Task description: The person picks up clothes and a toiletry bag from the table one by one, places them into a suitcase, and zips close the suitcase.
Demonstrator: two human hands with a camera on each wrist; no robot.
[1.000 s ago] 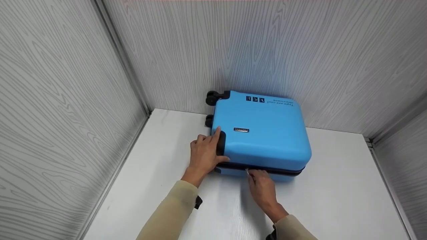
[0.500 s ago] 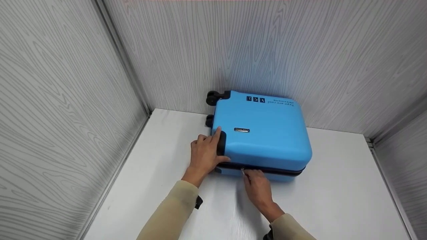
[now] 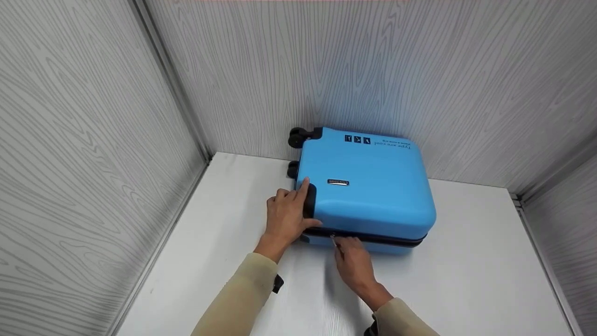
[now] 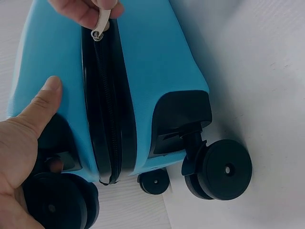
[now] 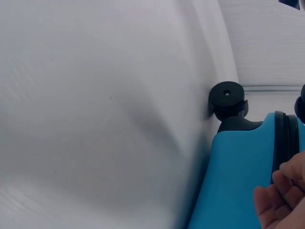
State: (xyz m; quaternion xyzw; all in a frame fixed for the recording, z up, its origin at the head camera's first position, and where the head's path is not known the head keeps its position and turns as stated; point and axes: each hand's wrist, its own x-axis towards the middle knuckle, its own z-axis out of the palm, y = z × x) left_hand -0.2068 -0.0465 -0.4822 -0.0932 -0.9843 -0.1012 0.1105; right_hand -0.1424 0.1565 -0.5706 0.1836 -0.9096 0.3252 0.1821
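A blue hard-shell suitcase (image 3: 364,182) lies flat on the white surface, its black wheels (image 3: 297,138) pointing left. My left hand (image 3: 285,217) rests on its near left corner, over the black corner guard, fingers extended and thumb against the side. Along the near side runs a dark zipper (image 4: 107,95). With curled fingers my right hand (image 3: 355,263) pinches the silvery zipper pull (image 4: 103,21), right of the left thumb. In the right wrist view, the right hand (image 5: 286,195) shows only in part at the edge, and the pull is hidden there.
Grey wood-grain panels stand behind the suitcase (image 3: 354,60), on the left (image 3: 70,140) and on the right (image 3: 569,186). The suitcase's far side is close to the back panel. White surface (image 3: 480,261) extends around it.
My right hand has slid left along the zipper with the pull, nearer to the left hand. The left hand and the suitcase stay practically where they were.
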